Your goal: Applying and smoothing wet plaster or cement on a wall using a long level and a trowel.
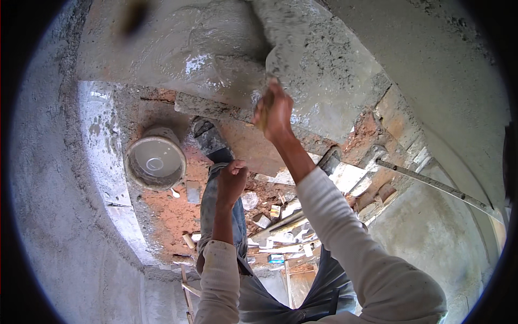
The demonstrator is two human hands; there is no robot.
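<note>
My right hand (276, 110) is closed around the yellowish handle of what looks like a trowel (260, 116), at the lower edge of a wet grey mortar surface (226, 38). Motion blurs the tool's far end, so its blade is hard to separate from the mortar. Smooth, shiny mortar lies to the hand's left, and rougher, pitted mortar (329, 54) to its right. My left hand (232, 177) is a loose fist above my left knee, with nothing visible in it. Left of it stands a round bucket (131, 167) holding greyish liquid, a pale ring showing inside.
Rubble and broken white pieces (280, 232) litter the reddish ground around my legs. A long straight bar (437, 183) leans at the right. Rough grey walls (59, 178) curve along both sides. A small white object (175, 193) lies below the bucket.
</note>
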